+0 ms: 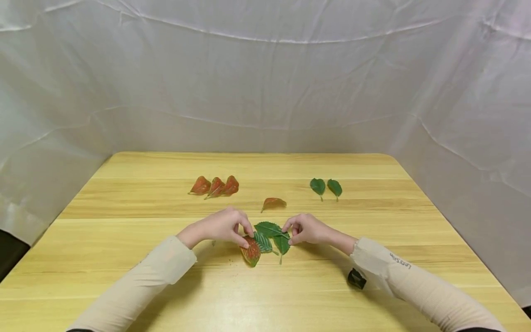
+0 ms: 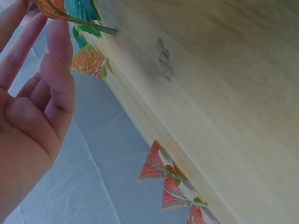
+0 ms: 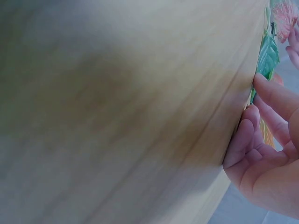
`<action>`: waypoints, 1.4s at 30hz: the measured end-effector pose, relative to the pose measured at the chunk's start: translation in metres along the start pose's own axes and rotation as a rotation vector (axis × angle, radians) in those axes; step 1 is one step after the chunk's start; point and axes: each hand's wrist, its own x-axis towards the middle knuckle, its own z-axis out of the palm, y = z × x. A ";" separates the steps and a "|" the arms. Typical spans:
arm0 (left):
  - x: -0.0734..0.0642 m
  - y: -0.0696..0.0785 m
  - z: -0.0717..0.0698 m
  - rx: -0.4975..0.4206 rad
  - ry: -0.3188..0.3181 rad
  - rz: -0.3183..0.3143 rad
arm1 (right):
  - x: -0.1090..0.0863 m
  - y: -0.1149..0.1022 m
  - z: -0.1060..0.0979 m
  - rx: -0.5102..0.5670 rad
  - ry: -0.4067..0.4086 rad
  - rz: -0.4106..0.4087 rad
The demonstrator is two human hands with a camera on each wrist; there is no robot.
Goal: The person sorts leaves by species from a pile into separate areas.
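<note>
My left hand (image 1: 227, 226) pinches the upper edge of a red leaf with green edging (image 1: 251, 252) between thumb and fingers. In the left wrist view that leaf (image 2: 51, 8) shows at the fingertips. Beside it lies a strongly veined green leaf (image 1: 262, 241), partly overlapped by the red one. Two more green leaves form a fan with it, one stretched across the top (image 1: 267, 228) and one pointing down (image 1: 281, 245). My right hand (image 1: 309, 229) has its thumb and index finger closed at the edge of the downward-pointing leaf, its fingertips low at the tabletop.
On the wooden table (image 1: 307, 299), three red leaves (image 1: 216, 186) lie overlapping at back left. A single red leaf (image 1: 274, 203) lies beyond the hands, and two green leaves (image 1: 326, 187) at back right. A small black object (image 1: 356, 279) shows beside the right sleeve. Pale sheeting (image 1: 265, 92) hangs behind.
</note>
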 end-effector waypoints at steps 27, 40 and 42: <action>0.001 -0.004 0.003 -0.005 -0.062 -0.021 | 0.000 0.000 0.000 0.006 -0.008 0.004; 0.002 -0.009 0.008 0.038 -0.083 -0.029 | 0.009 -0.007 -0.001 -0.019 0.152 0.015; 0.002 -0.009 0.009 0.050 -0.079 -0.028 | 0.012 -0.010 -0.001 -0.031 0.174 0.018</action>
